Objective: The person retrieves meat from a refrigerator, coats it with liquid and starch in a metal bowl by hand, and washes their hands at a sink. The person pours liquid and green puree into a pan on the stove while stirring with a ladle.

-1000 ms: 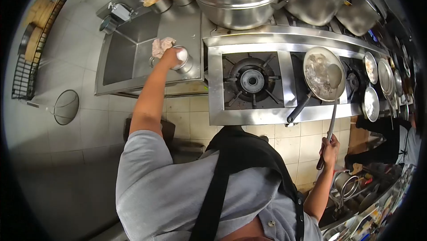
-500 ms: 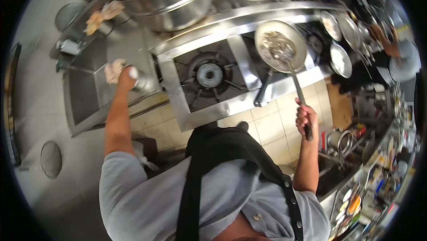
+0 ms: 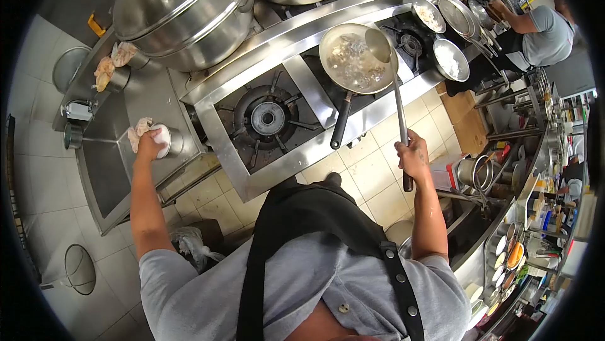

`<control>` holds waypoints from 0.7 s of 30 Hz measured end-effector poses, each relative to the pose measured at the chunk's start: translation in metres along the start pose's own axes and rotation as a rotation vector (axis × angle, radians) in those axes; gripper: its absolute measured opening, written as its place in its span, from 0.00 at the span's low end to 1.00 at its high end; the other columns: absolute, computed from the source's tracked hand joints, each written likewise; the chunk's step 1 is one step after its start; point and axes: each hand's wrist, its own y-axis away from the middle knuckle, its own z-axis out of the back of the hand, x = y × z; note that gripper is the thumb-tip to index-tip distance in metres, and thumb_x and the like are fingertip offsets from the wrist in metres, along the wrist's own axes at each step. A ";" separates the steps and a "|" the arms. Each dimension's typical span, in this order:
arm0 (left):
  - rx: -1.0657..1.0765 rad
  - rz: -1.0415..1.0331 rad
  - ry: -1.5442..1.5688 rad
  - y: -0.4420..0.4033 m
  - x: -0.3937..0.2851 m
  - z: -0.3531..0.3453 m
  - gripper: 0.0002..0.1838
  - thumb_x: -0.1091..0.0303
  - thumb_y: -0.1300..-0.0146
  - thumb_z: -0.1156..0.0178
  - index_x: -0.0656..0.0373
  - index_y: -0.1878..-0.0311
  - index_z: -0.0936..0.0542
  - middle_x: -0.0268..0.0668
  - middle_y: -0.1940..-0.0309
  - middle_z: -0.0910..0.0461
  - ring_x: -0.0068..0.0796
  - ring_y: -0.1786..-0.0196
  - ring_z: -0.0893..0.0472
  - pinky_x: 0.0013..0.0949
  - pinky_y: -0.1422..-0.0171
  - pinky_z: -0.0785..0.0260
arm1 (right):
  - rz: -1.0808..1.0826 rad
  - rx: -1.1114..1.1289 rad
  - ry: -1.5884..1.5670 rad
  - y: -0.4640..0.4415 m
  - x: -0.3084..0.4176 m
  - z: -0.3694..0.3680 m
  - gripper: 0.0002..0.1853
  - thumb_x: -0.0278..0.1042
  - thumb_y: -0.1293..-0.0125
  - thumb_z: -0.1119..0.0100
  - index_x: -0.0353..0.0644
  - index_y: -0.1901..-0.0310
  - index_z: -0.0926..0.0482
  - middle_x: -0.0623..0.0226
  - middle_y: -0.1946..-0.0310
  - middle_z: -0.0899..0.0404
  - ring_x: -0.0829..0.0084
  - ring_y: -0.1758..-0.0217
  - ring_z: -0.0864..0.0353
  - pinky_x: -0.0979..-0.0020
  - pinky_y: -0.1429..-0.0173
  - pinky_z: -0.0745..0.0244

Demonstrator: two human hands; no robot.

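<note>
My right hand (image 3: 413, 155) is closed round the wooden end of a long-handled ladle (image 3: 401, 109). The ladle's bowl rests over the right side of a frying pan (image 3: 326, 67), which holds bubbling liquid with pale pieces in it. The pan sits on the stove, its black handle (image 3: 341, 122) pointing towards me. Over the left counter, my left hand (image 3: 149, 146) is closed at the mouth of a metal canister (image 3: 177, 142) with white contents. A crumpled plastic bag (image 3: 140, 130) bunches at its fingers; the exact grip is partly hidden.
An unlit-looking burner (image 3: 268, 119) lies left of the pan. Large steamer pots (image 3: 195, 32) stand behind. Bowls of ingredients (image 3: 450, 61) sit right of the stove. Two bag-lined canisters (image 3: 118, 79) stand at the back left. A co-worker (image 3: 547, 35) is at the far right.
The ladle's bowl has shifted from the middle of the pan to its right side, and the food has spread in the liquid. My left hand remains at the canister. The view has shifted.
</note>
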 end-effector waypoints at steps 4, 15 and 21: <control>0.060 -0.039 -0.310 0.005 -0.027 0.004 0.42 0.72 0.67 0.28 0.59 0.40 0.27 0.46 0.43 0.27 0.40 0.40 0.27 0.31 0.36 0.36 | -0.057 -0.008 0.006 -0.003 -0.007 -0.012 0.16 0.23 0.43 0.48 0.28 0.52 0.27 0.69 0.84 0.31 0.77 0.88 0.32 0.74 0.86 0.36; -0.030 0.111 -0.017 -0.003 0.004 -0.012 0.41 0.68 0.65 0.27 0.62 0.41 0.29 0.45 0.49 0.23 0.39 0.46 0.23 0.32 0.40 0.32 | -0.367 0.367 -1.134 -0.018 -0.014 -0.008 0.14 0.28 0.37 0.51 0.36 0.50 0.30 0.76 0.83 0.33 0.84 0.89 0.36 0.82 0.89 0.39; -0.154 0.026 -0.066 -0.001 0.002 -0.028 0.35 0.70 0.59 0.31 0.66 0.43 0.29 0.49 0.52 0.22 0.42 0.49 0.22 0.35 0.42 0.31 | -0.156 0.142 -0.502 -0.002 0.010 -0.014 0.18 0.25 0.43 0.48 0.30 0.50 0.30 0.71 0.84 0.32 0.80 0.90 0.34 0.79 0.88 0.40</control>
